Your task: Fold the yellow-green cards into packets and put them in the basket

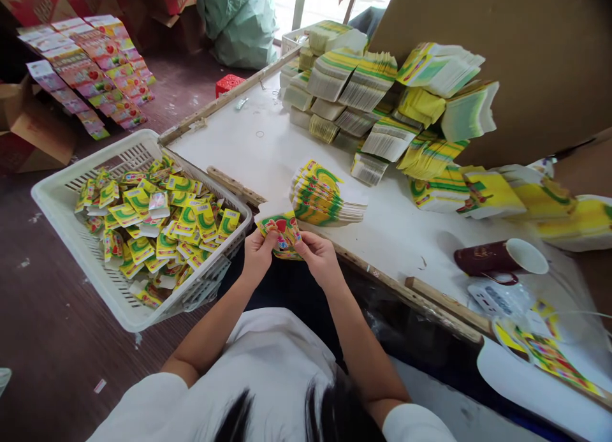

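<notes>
A flat yellow printed carton (285,233) with a white flap is held between my two hands above the table's near edge. My left hand (258,254) pinches its left side with the thumb on the printed face. On its right side, my right hand (318,254) grips with thumb in front and fingers behind. Just beyond my hands a fanned stack of yellow and green cartons (318,196) lies on the white table. To the left, a white plastic basket (143,317) holds many small folded yellow boxes (179,219).
Bundles of flat cartons (354,78) are piled at the table's back. A dark red mug (482,258) lies on its side at the right. Wooden strips (440,305) edge the table. Pink printed sheets (95,72), a red stool (228,85) and a green sack (236,24) stand beyond.
</notes>
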